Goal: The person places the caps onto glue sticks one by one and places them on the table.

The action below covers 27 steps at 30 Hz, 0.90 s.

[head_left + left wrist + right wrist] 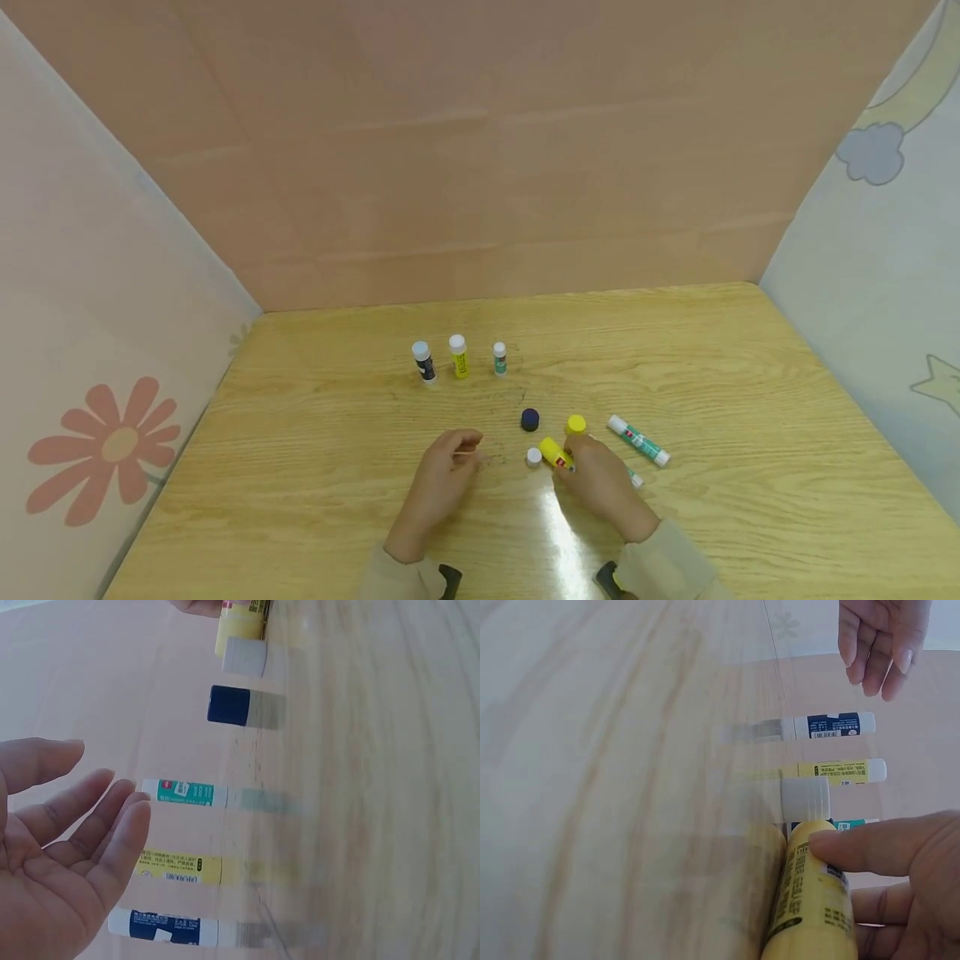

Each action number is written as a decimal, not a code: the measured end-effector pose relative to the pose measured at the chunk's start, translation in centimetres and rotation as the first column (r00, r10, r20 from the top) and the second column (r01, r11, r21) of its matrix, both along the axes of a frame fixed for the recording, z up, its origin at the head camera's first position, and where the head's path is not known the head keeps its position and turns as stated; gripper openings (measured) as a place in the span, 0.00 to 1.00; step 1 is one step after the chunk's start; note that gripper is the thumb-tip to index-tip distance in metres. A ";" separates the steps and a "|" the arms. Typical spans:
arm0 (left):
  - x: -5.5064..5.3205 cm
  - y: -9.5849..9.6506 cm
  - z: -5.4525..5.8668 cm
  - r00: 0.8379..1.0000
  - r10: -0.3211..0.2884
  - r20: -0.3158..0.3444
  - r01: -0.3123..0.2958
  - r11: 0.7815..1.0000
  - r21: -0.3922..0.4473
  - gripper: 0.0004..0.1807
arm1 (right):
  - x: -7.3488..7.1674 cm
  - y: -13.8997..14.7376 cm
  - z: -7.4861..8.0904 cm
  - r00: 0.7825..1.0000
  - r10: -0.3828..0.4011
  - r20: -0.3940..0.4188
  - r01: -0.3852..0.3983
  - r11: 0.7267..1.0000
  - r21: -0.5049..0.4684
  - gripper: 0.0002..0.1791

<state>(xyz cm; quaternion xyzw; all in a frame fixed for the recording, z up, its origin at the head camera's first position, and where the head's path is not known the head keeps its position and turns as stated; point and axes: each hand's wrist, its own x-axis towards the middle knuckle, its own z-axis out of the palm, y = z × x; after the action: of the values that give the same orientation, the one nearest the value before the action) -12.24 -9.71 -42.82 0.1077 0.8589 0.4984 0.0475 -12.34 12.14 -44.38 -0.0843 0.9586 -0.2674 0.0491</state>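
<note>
My right hand [600,483] is low over the table, its thumb and fingers pinching a yellow glue stick [810,900] that lies on the wood. A white cap [534,457] sits just left of that stick, a dark blue cap [530,419] a little farther back. Behind the right fingers is a yellow cap-like piece [576,425]; whether a stick is under it I cannot tell. My left hand [444,473] hovers with relaxed, slightly bent fingers and holds nothing. Beyond it stand three upright glue sticks: navy [424,362], yellow [459,357] and small green-and-white [500,358].
To the right of the right hand, a green-and-white glue stick [637,440] lies slantwise. Another white end [636,479] pokes out beside the right hand, mostly hidden. The wooden table [300,467] meets a draped back wall [480,208] and patterned side panels.
</note>
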 end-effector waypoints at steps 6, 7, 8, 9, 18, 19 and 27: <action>-0.2 -0.5 0.0 0.999 0.035 0.011 -0.036 0.999 0.018 0.14 | -0.2 -0.1 0.1 1.000 0.004 -0.001 -0.004 1.000 0.002 0.16; -0.2 -0.6 0.0 0.999 0.044 0.012 -0.044 0.999 0.016 0.15 | -0.2 -0.1 0.2 1.000 0.003 -0.002 -0.003 1.000 0.005 0.16; -0.2 -0.7 0.0 0.999 0.053 0.010 -0.053 0.998 0.014 0.15 | -0.2 -0.1 0.2 1.000 0.002 -0.004 -0.002 1.000 0.007 0.16; -0.3 -0.8 0.1 0.998 0.059 0.002 -0.059 0.998 0.014 0.15 | -0.2 -0.1 0.2 1.000 0.001 -0.004 -0.001 1.000 0.008 0.16; -0.8 -1.7 0.6 0.994 0.100 -0.032 -0.099 0.995 0.030 0.16 | -0.4 -0.2 0.7 1.000 -0.024 -0.018 0.024 1.000 0.020 0.18; -0.9 -1.8 0.6 0.994 0.102 -0.037 -0.101 0.994 0.027 0.16 | -0.4 -0.3 0.8 1.000 -0.023 -0.021 0.023 1.000 0.018 0.18; -1.3 -2.5 0.8 0.988 0.147 -0.046 -0.146 0.989 0.020 0.18 | -0.6 -0.5 1.2 0.998 -0.013 -0.066 0.014 1.000 0.020 0.17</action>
<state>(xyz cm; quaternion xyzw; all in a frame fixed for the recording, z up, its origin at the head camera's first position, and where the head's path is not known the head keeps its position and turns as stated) -13.53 -12.26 -42.03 0.0563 0.8613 0.5049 -0.0104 -12.90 11.67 -43.21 -0.0860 0.9630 -0.2550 0.0167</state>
